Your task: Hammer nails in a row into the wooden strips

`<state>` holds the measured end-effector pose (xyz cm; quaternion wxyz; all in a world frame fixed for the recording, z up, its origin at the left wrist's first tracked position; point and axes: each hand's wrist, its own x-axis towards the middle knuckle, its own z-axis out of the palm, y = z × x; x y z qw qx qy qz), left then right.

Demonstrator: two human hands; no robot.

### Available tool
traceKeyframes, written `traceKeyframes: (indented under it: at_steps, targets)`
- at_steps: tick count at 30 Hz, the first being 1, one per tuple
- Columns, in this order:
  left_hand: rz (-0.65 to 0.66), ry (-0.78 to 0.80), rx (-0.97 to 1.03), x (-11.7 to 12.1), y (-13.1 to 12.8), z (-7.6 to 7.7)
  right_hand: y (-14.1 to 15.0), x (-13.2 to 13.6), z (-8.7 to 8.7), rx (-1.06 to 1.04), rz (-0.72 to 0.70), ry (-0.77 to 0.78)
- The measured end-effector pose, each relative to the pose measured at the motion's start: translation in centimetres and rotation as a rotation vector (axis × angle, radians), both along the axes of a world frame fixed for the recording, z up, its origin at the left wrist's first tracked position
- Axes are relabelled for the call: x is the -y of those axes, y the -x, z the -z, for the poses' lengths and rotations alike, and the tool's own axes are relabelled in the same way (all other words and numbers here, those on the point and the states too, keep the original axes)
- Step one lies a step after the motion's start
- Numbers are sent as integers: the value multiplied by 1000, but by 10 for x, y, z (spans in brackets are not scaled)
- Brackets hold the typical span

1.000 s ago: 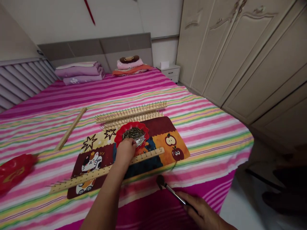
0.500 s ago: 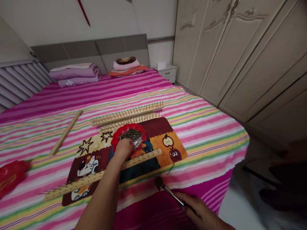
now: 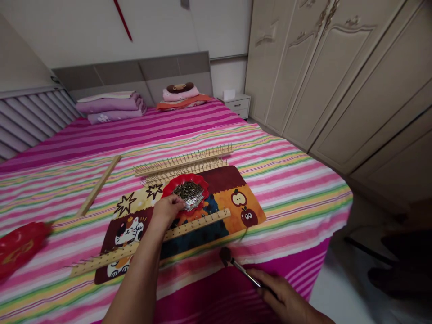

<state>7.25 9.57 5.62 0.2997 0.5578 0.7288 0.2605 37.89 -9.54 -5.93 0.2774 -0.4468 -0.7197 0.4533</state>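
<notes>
My left hand point(image 3: 167, 211) is at the near left rim of a red scalloped bowl point(image 3: 169, 185), its fingertips pressed together. Whatever they hold, if anything, is too small to make out. A heap of nails point(image 3: 189, 193) fills the bowl. My right hand point(image 3: 280, 292) grips a hammer point(image 3: 245, 272) by its handle, the dark head low over the bed and pointing left. Between my hands and the bowl lies a wooden strip point(image 3: 197, 223) with a row of nails standing in it; my left forearm hides its middle.
A printed mat point(image 3: 216, 180) lies under the bowl and strip. Two nail-studded strips point(image 3: 184, 163) are behind it. A bare wooden stick point(image 3: 99, 184) and a red dish point(image 3: 22, 247) lie to the left. Folded bedding point(image 3: 111, 105) and a wardrobe point(image 3: 303, 81) are farther back.
My left hand has drawn back slightly left, from over the nails to the bowl's rim. The hammer stays in my right hand at about the same place. The view has shifted slightly.
</notes>
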Motion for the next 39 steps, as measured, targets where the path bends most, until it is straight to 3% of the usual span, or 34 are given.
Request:
traceKeyframes:
  at_steps: [6,10,13,19,24,35,39]
  targets:
    - [-98,-84,441,44,6,-7,1,-1,-8,3,-36,-8]
    - [-138,-29,501,82,7,6,2,-2,-10,2,-46,-10]
    - [-195,-8,499,99,5,21,1,-2,-6,-3,-42,-16]
    - [-348,-77,638,95,-1,46,2,0,-4,21,-44,-55]
    - [-391,-132,477,93,-10,54,3,0,-10,42,-43,-33]
    - [-390,-157,390,93,-15,69,2,1,-4,34,-39,-23]
    - [-336,-176,263,94,-13,74,2,2,-5,25,-32,-8]
